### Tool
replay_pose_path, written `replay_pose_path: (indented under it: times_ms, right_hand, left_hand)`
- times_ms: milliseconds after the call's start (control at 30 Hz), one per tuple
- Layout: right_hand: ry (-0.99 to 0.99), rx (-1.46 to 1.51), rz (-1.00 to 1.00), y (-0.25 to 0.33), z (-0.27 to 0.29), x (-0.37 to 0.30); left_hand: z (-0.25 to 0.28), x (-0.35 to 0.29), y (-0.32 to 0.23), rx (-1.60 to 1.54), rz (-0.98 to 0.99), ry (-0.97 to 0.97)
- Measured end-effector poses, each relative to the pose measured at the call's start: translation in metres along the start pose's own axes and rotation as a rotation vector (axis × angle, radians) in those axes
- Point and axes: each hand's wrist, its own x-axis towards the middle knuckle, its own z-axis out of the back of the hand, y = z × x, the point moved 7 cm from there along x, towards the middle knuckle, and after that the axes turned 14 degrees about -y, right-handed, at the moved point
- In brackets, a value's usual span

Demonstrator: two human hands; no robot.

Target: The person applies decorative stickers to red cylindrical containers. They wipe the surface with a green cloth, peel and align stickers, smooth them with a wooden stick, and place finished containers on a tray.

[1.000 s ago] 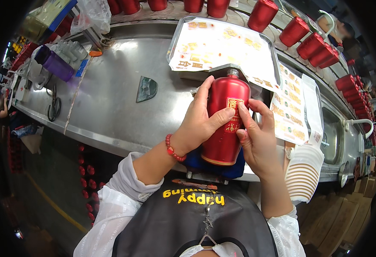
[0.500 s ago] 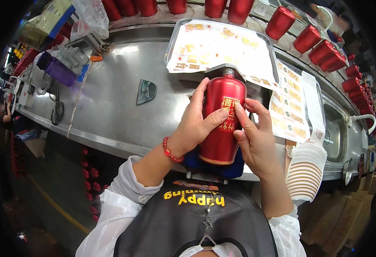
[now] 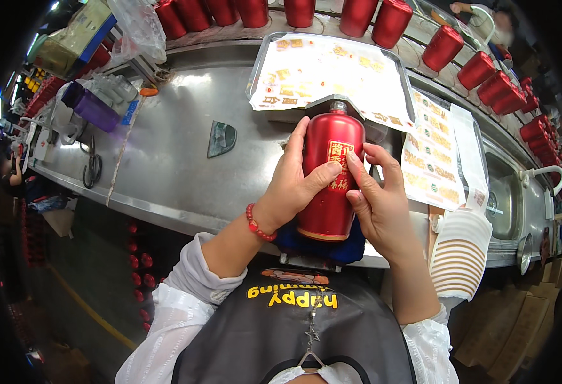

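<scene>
A glossy red bottle point(image 3: 332, 214) with a clear neck lies tilted on a dark blue cloth point(image 3: 319, 246) close in front of me, its neck pointing away toward a dark angled stop. On its front is a gold-and-red label point(image 3: 341, 151). My left hand point(image 3: 297, 182) wraps the bottle's left side, with the thumb laid across the front at the label's lower part. From the right, my right hand point(image 3: 383, 205) presses its index fingertip at the label's right edge, while its thumb rests by the bottle's side. The bottle hides some of my left fingers.
Behind the bottle, a metal tray point(image 3: 253, 80) carries a white label sheet; another label sheet point(image 3: 431, 157) lies to the right. Nested white cups point(image 3: 460, 256) sit nearer me. A dark flat piece point(image 3: 222, 139) and a purple bottle point(image 3: 92, 109) are leftward. Red bottles point(image 3: 443, 48) line the conveyor beyond.
The red bottles on the conveyor have shifted to the right. The bottle in my hands has moved very slightly up and left; both hands keep nearly the same hold.
</scene>
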Motion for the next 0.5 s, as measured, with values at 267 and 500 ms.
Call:
replay_pose_path:
  times_ms: [267,500]
  right_hand:
    - [-0.039,0.046,0.002,-0.003,0.002,-0.001]
    - [-0.025,-0.01,0.051,-0.005,0.01,0.0]
  left_hand:
    - [-0.001,-0.001,-0.006,-0.085,-0.026,-0.052]
    - [-0.005,-0.003,-0.006,-0.23,0.099,-0.009]
